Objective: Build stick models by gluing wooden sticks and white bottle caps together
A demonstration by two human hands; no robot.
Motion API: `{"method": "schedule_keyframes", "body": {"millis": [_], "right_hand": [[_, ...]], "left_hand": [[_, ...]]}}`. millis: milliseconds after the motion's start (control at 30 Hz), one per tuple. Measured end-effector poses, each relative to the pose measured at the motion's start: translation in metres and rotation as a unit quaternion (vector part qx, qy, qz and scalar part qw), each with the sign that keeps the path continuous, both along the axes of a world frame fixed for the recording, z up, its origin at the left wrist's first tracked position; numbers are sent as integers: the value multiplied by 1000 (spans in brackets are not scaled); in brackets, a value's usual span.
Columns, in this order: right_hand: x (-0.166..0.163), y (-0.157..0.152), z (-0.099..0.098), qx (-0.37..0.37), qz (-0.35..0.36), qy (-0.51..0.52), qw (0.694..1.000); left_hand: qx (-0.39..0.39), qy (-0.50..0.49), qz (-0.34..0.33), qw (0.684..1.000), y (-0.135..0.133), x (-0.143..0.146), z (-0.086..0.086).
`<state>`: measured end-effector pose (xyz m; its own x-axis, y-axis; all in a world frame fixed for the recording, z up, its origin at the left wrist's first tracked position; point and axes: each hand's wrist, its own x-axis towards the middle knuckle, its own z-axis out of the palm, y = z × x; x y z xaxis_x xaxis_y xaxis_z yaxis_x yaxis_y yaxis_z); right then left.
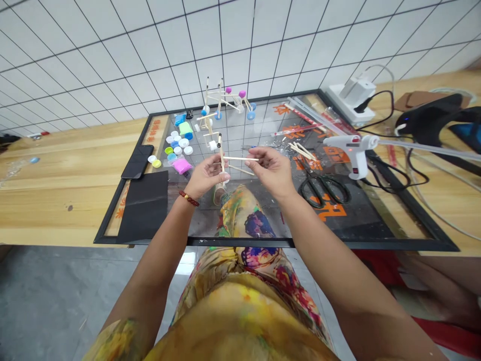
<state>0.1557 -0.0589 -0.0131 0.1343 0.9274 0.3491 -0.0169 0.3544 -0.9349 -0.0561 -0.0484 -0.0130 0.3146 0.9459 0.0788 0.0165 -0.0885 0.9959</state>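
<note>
My left hand (207, 176) is closed around an upright wooden stick (221, 153) with a dark tip, held above the glass-topped table (376, 220). My right hand (271, 169) pinches the end of a horizontal wooden stick (240, 158) that meets the upright one, forming a cross; a third thin stick (242, 171) slants below them. Both hands hover over the middle of the glass. Behind them stands a frame of sticks with coloured bottle caps (225, 100).
Left of the hands lie loose bottle caps (176, 145), a pink block (182, 165), a phone (138, 161) and a black sheet (145, 203). To the right are loose sticks (302, 150), black scissors (325, 189), a white glue gun (353, 150), cables and a power strip (351, 98).
</note>
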Motion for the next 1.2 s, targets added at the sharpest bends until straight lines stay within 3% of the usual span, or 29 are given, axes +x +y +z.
{"method": "schedule_keyframes", "body": {"millis": [367, 533, 733, 1000, 1200], "right_hand": [[-1, -1, 7, -82, 100, 170, 977], [-2, -7, 7, -6, 76, -18, 997], [-1, -14, 7, 150, -4, -227, 962], [1, -11, 3, 257, -41, -276, 925], [1, -10, 1, 274, -47, -282, 918]], "left_hand": [[17, 5, -35, 999, -7, 5, 4], [22, -7, -55, 998, -4, 5, 3], [33, 6, -76, 997, -4, 4, 5], [51, 19, -78, 995, -4, 4, 4], [49, 24, -72, 996, -4, 4, 4]]}}
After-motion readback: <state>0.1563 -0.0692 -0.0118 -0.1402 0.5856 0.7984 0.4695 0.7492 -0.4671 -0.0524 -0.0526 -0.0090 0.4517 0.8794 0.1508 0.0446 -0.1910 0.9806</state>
